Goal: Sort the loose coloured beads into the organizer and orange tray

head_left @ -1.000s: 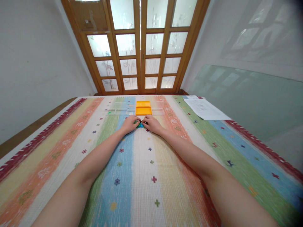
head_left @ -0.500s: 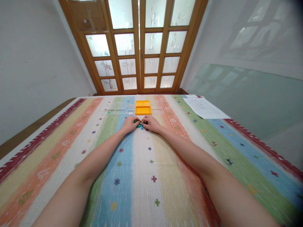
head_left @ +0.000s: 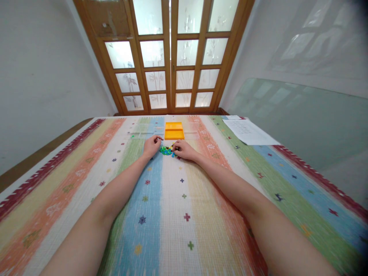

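A heap of tiny pieces (head_left: 166,150), mostly green and blue with some yellow and dark ones, lies on the striped cloth. To its left, my left hand (head_left: 151,146) is raised slightly off the heap, thumb and fingers pinched on a small dark piece (head_left: 162,139). My right hand (head_left: 185,150) rests at the heap's right side with its fingers curled down among the pieces. What its fingertips hold, if anything, is hidden. Just beyond the hands stands an orange two-part tray (head_left: 174,131).
A clear compartment box (head_left: 140,131) spreads to the left of the orange tray, with a small green piece (head_left: 132,136) in it. Clear plastic (head_left: 192,131) shows on the tray's right too. Papers (head_left: 248,131) lie at the far right of the table.
My left hand has moved left and away from the heap, uncovering the green and blue pieces. My right hand stays in nearly the same place.
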Available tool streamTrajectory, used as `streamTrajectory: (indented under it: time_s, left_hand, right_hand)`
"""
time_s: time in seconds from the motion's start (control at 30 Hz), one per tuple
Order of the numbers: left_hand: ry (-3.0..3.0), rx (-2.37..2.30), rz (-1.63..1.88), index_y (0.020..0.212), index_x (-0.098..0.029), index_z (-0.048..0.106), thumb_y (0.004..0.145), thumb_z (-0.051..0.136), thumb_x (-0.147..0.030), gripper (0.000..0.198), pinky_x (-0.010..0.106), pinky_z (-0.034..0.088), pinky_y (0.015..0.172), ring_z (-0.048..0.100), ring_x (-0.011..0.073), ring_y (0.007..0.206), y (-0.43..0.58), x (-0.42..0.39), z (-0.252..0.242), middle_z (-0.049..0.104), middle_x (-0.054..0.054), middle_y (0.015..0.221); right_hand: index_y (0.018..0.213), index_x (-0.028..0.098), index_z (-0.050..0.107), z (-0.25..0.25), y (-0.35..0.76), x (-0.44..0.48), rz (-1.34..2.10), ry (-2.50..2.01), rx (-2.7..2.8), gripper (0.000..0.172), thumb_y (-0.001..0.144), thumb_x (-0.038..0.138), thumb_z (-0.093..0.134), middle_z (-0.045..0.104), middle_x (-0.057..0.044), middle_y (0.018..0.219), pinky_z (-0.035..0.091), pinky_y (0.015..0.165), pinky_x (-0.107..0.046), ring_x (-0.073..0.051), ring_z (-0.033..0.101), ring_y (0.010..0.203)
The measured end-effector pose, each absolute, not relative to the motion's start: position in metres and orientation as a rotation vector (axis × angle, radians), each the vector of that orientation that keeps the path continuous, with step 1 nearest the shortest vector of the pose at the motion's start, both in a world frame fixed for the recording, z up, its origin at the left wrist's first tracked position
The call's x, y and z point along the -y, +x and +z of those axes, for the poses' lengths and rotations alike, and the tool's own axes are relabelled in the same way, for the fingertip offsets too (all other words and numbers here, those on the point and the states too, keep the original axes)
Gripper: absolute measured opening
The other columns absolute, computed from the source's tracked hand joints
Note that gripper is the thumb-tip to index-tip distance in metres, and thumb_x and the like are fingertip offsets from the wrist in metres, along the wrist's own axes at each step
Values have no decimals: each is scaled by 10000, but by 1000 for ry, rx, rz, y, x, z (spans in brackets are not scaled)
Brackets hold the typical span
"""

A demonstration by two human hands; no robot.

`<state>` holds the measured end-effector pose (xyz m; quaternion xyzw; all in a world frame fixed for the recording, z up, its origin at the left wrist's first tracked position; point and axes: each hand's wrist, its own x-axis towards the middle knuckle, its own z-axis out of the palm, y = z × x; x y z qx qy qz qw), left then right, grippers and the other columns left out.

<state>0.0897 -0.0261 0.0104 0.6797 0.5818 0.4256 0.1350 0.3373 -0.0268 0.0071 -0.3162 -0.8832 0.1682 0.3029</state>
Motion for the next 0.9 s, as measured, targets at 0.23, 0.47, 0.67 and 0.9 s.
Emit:
streamTrajectory:
  time_s: [0.23,0.47,0.67,0.9]
  left_hand:
    - [1605,-1673,1398,1128,-191,736,910,537,-224,297,268,564,734,720,153,737,59,7,6,789,45,989]
    - [1458,-1706,1473,1294,-150,705,947,499,-213,408,264,568,701,698,138,684,40,-1,4,786,99,1186]
    - [1431,-1713,1423,1408,-163,650,959,502,-210,475,247,557,661,668,111,630,35,-5,0,740,109,1324]
    - [1400,-1738,1409,1504,-181,566,940,530,-183,565,222,537,637,622,80,576,29,-9,-3,684,117,1428]
  right_hand:
    - [926,207,718,13,342,33,435,-801,2426,129,811,149,726,679,-66,1073,474,951,-371,-241,609,1037]
    - [954,213,698,10,341,35,340,-826,2439,149,817,154,706,679,-71,1085,466,941,-361,-244,609,1047]
    - [962,219,689,8,340,35,287,-849,2438,141,829,173,705,680,-72,1075,464,921,-356,-245,606,1035]
    - [966,222,662,10,341,37,311,-797,2427,178,824,114,667,677,-72,1099,466,936,-357,-243,598,1047]
